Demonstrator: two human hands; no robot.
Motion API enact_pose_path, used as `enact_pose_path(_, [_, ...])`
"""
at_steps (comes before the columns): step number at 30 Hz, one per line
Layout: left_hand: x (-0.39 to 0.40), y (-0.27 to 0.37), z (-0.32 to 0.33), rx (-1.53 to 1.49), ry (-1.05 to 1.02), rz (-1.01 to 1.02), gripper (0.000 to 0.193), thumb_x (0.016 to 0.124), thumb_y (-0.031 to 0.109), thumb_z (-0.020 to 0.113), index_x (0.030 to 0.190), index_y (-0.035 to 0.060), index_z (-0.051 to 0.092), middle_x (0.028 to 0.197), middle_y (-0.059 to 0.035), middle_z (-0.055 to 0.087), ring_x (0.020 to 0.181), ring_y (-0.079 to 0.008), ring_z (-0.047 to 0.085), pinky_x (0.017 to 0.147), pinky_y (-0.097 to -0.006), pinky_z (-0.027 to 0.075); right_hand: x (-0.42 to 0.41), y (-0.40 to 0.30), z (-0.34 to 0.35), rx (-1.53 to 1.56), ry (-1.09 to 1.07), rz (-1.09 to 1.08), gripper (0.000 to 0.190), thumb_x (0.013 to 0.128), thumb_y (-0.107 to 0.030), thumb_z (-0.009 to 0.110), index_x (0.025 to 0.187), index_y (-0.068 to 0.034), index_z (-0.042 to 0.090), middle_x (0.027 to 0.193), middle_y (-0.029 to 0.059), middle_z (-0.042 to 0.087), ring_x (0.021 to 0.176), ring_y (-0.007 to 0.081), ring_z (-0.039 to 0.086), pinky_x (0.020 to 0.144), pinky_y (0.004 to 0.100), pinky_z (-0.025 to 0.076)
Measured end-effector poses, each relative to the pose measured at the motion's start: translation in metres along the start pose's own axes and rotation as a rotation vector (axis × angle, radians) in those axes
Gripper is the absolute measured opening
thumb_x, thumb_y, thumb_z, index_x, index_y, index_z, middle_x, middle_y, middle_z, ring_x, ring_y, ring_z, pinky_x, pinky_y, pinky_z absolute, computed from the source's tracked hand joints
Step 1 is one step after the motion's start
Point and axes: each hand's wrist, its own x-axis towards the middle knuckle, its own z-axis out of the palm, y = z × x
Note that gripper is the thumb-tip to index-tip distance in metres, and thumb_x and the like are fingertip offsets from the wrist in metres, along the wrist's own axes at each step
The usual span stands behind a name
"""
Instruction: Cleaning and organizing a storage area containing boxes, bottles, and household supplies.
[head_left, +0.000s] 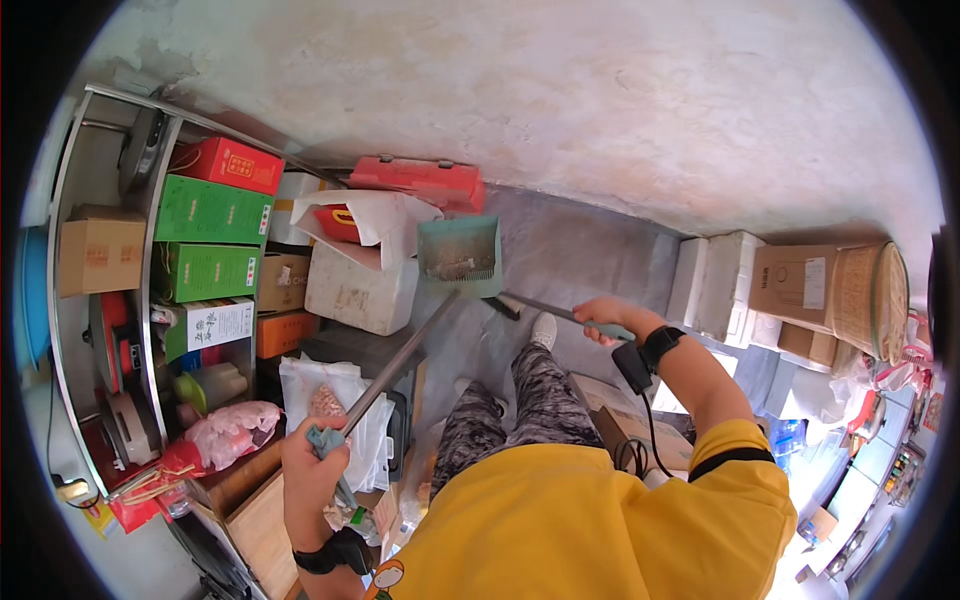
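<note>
My left hand (316, 457) grips the grey-green end of a long handle (397, 364), which runs up to a green dustpan (459, 255). Brown debris lies in the dustpan, and its toothed edge faces towards me. My right hand (611, 319) is closed around the handle of a broom (544, 306). The dark bristles (502, 307) of the broom are low near the floor, just right of the dustpan's near edge and beside my shoe (544, 330).
Shelves with green boxes (214, 210) stand left. A white foam box (360, 289), a paper bag (405, 217) and a red toolbox (420, 180) adjoin the dustpan area. Foam boxes (724, 285) and a cardboard box (791, 289) line the right, and an open carton (637, 431) stands beside my legs.
</note>
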Motion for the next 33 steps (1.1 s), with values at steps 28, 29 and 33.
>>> enact_pose_path(28, [0.033,-0.101,0.093,0.175,-0.133,0.004,0.031,0.063,0.021,0.059,0.089,0.005,0.062,0.074,-0.0165,0.062,0.071,-0.0321,0.06,0.064,-0.0371,0.046,0.031,0.059,0.1,0.753,0.229,-0.266,0.053,0.087,-0.018,0.041,0.135,-0.028,0.02,0.059,0.0039,0.042,0.048,0.0165,0.043,0.039,0.032,0.037])
enact_pose_path(29, [0.036,-0.105,0.095,0.176,-0.138,0.009,0.031,0.063,0.021,0.059,0.089,0.005,0.062,0.074,-0.0165,0.062,0.071,-0.0321,0.06,0.064,-0.0371,0.046,0.033,0.057,0.117,0.73,0.245,-0.273,0.052,0.087,-0.018,0.041,0.135,-0.028,0.021,0.058,0.0037,0.042,0.047,0.0162,0.043,0.039,0.0316,0.037])
enact_pose_path(33, [0.045,-0.115,0.097,0.204,-0.178,-0.003,0.03,0.063,0.022,0.058,0.089,0.0061,0.062,0.074,-0.0165,0.062,0.073,-0.0337,0.059,0.065,-0.0378,0.046,0.021,0.05,0.157,0.626,0.154,-0.24,0.051,0.089,-0.017,0.04,0.135,-0.026,0.02,0.057,0.0033,0.04,0.046,0.0154,0.042,0.039,0.0306,0.036])
